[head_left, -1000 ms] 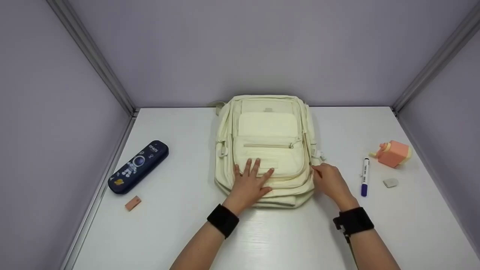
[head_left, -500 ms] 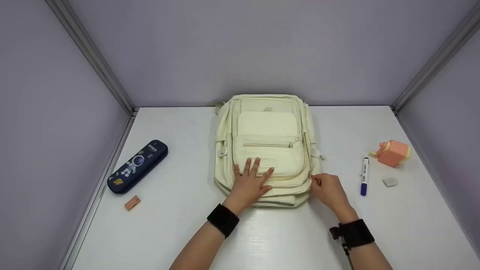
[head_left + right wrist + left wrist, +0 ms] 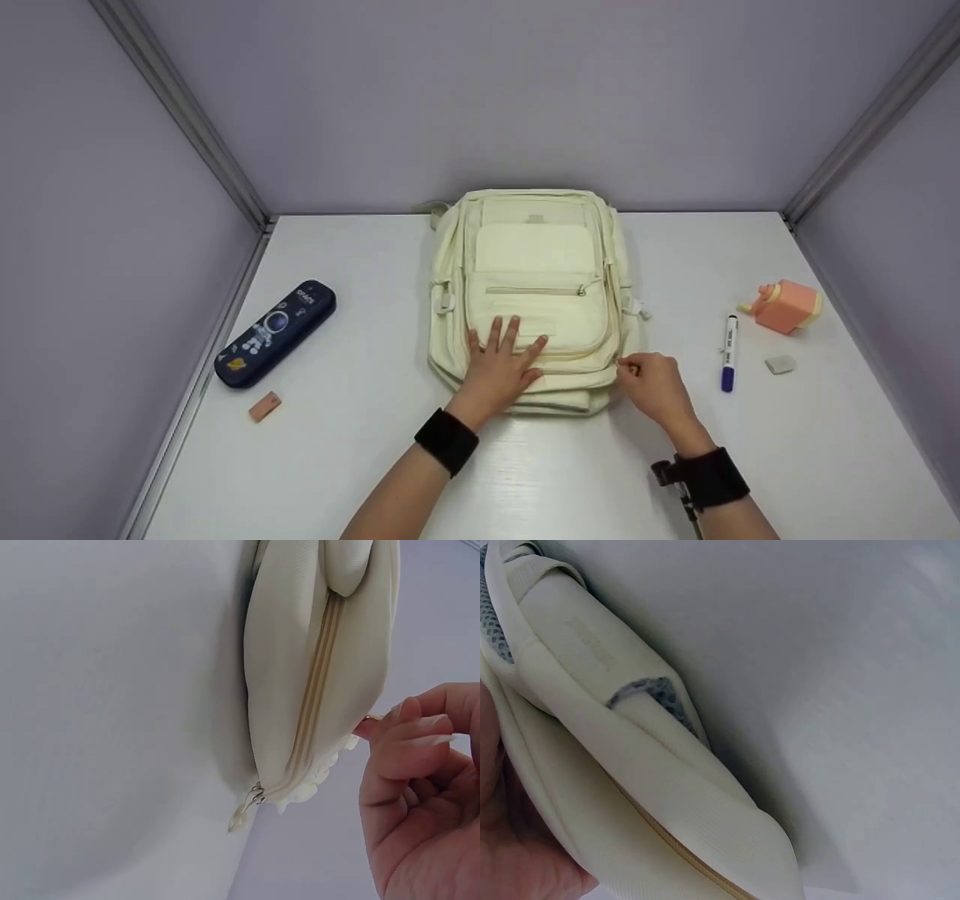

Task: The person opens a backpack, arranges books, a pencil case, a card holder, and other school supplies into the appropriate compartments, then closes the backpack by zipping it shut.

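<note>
A cream backpack (image 3: 536,251) lies front side up on the white table. My left hand (image 3: 499,379) rests on its lower front with the fingers spread. At the lower right side of the bag, my right hand (image 3: 656,386) pinches a zipper pull between thumb and forefinger; the fingertips mostly hide the pull. In the right wrist view, a tan zipper (image 3: 315,682) runs along the side of the bag, and a separate zipper pull (image 3: 238,819) dangles from its end. A mesh-edged side pocket (image 3: 660,701) shows in the left wrist view.
On the left lie a dark blue pencil case (image 3: 276,334) with an astronaut print and a small pink eraser (image 3: 265,406). To the right are a marker (image 3: 730,354) with a blue cap, a grey eraser (image 3: 781,364) and an orange pencil sharpener (image 3: 786,307). Panels enclose the table.
My right hand has slid down along the bag's right side toward its lower corner, still pinching the zipper pull. My left hand has stayed in place on the front.
</note>
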`<control>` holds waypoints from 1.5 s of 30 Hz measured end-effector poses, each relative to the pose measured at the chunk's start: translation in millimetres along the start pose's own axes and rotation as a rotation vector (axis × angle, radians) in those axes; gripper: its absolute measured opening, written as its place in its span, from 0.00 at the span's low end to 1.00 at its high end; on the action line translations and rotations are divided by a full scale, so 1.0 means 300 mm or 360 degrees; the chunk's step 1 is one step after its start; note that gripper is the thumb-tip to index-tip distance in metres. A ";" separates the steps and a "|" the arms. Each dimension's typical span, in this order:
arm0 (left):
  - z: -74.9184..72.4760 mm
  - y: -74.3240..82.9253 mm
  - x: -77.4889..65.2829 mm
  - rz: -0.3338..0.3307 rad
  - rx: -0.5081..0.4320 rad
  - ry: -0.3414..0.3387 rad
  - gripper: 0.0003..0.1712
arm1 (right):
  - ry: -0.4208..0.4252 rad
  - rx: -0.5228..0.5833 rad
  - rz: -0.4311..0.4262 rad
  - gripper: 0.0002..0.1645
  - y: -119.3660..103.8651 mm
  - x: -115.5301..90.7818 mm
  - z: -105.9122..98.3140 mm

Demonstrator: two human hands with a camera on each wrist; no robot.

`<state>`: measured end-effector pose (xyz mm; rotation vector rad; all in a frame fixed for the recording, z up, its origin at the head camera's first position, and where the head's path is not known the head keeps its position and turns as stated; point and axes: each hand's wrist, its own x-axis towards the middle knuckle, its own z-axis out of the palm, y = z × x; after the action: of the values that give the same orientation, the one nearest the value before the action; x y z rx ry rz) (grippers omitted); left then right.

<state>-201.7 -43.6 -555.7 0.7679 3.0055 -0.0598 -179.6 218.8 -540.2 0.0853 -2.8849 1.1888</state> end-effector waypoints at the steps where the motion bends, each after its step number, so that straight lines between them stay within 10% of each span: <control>1: -0.002 0.001 0.000 -0.0004 -0.0023 0.0002 0.32 | -0.0019 0.0020 -0.0001 0.12 -0.004 -0.004 0.001; 32: 0.002 0.003 -0.004 -0.0032 -0.0155 -0.0020 0.32 | -0.0411 0.0623 0.0010 0.11 -0.149 -0.042 0.087; 45: 0.014 0.003 -0.021 0.0016 -0.0262 0.0127 0.32 | -0.0491 0.0745 0.0057 0.11 -0.278 -0.049 0.112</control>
<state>-195.5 -46.0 -559.7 0.7858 3.0311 0.2210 -160.0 136.6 -505.9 0.2435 -2.7806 1.9948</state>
